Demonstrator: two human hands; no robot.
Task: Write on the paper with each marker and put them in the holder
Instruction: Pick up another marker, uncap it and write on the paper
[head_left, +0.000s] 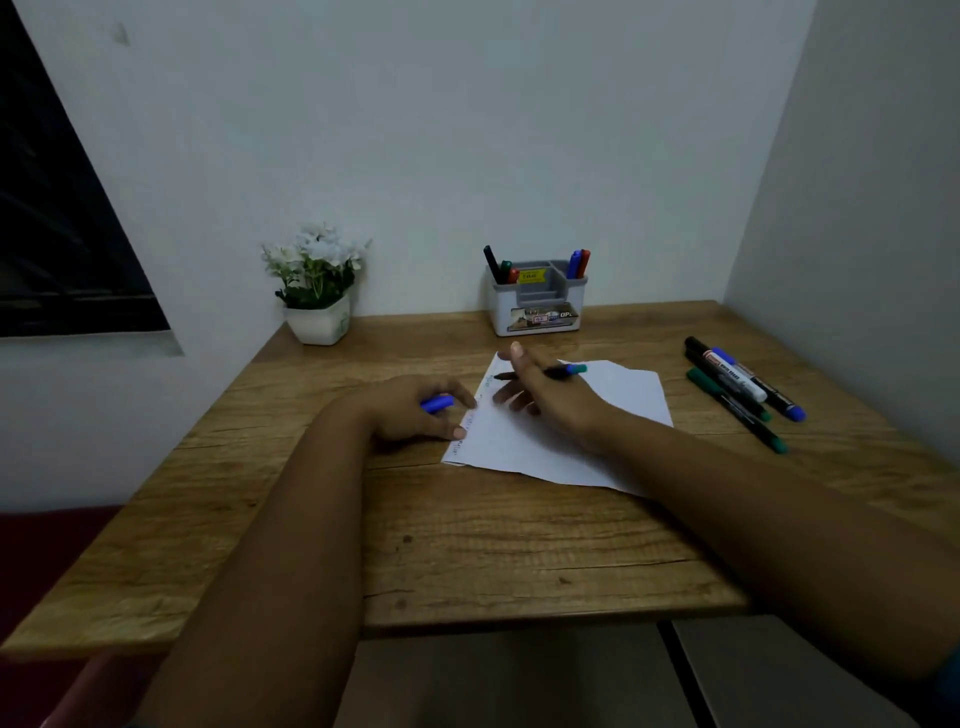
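Note:
A white sheet of paper (613, 410) lies on the wooden table (467, 545), with faint writing along its left edge. My right hand (545, 395) holds a dark marker (563, 371) with a blue-green end, its tip over the paper's upper left part. My left hand (415, 410) rests at the paper's left edge and grips a blue cap (436, 403). The grey-and-white holder (537, 306) stands at the back against the wall, with several markers standing in its left and right compartments.
Several loose markers (743, 387), black, white-barrelled, blue and green, lie on the table to the right of the paper. A white pot of white flowers (317, 291) stands at the back left. Walls close in behind and on the right.

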